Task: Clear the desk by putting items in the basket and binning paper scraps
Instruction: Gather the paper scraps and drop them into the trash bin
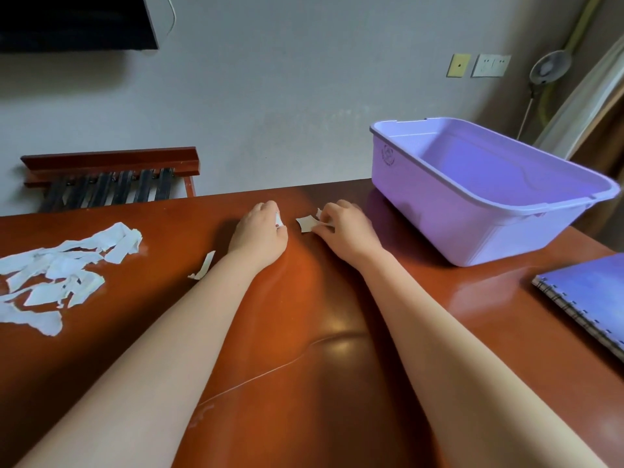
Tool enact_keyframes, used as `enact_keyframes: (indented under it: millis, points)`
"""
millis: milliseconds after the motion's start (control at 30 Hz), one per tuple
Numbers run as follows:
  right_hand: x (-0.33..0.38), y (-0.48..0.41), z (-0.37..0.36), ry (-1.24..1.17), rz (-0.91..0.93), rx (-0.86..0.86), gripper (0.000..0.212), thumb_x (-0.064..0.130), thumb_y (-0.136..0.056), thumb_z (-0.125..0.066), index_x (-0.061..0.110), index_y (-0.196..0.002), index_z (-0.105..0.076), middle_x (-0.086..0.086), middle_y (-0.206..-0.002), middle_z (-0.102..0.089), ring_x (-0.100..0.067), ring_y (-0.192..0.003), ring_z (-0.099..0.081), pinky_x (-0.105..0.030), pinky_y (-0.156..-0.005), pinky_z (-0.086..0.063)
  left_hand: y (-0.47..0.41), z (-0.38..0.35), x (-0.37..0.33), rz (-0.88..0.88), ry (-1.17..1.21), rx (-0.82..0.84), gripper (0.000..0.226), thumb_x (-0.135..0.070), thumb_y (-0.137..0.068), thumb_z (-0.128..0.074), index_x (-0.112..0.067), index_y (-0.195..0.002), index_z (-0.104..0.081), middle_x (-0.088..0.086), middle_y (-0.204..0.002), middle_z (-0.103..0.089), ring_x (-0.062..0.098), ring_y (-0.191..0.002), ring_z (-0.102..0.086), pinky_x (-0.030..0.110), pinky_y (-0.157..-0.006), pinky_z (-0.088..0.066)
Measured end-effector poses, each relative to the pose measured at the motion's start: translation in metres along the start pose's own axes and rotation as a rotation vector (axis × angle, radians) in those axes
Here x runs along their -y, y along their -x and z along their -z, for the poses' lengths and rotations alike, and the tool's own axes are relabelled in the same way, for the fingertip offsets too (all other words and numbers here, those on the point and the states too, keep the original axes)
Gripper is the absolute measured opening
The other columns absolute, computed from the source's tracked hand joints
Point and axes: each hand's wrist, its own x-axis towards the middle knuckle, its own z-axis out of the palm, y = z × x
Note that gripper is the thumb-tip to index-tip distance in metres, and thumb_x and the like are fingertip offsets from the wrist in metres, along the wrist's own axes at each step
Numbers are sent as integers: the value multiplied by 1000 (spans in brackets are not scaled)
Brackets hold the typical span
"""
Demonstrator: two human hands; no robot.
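My left hand rests on the red-brown desk near its far edge, fingers closed around a small white paper scrap that peeks out at the fingertips. Just to its right, my right hand pinches the edge of a small pale paper scrap lying on the desk. One loose strip lies beside my left forearm. A pile of torn white paper scraps covers the desk's left side. The lilac plastic basket stands at the far right, with nothing visible inside.
A blue spiral notebook lies at the desk's right edge. A thin thread-like line runs across the middle of the desk. Behind the desk are a wooden slatted rack, a grey wall and a standing fan.
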Motion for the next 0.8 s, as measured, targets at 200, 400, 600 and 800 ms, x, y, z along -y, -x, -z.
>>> enact_keyframes:
  millis: [200, 400, 600, 800]
  points:
    - [10, 23, 10, 14, -86, 11, 37, 38, -90, -58, 18, -66, -38, -2, -73, -58, -27, -69, -51, -29, -55, -34, 20, 13, -12, 67, -61, -5, 36, -35, -95, -49, -13, -123, -47, 11, -118, -61, 28, -100, -62, 31, -75, -53]
    - [23, 44, 31, -356, -313, -78, 50, 30, -83, -69, 18, -50, -32, 6, -51, -37, -11, -48, -31, -25, -47, -24, 37, 31, -25, 100, 106, -7, 34, -41, -93, -52, -12, -110, -54, 9, -107, -63, 23, -85, -57, 30, -69, -52]
    - [29, 80, 61, -607, -402, -202, 37, 35, -80, -72, 16, -57, -51, -8, -71, -67, -21, -67, -63, -21, -52, -37, 69, 65, -52, 150, 304, -67, 39, -37, -94, -52, -7, -117, -55, 8, -111, -59, 18, -91, -53, 22, -66, -40]
    - [43, 136, 101, -688, -439, -268, 45, 40, -80, -72, -4, -73, -63, -10, -68, -57, -17, -60, -41, -29, -55, -34, 123, 99, -79, 166, 424, -100, 23, -35, -94, -51, -12, -96, -52, 1, -90, -49, 10, -69, -44, 10, -51, -30]
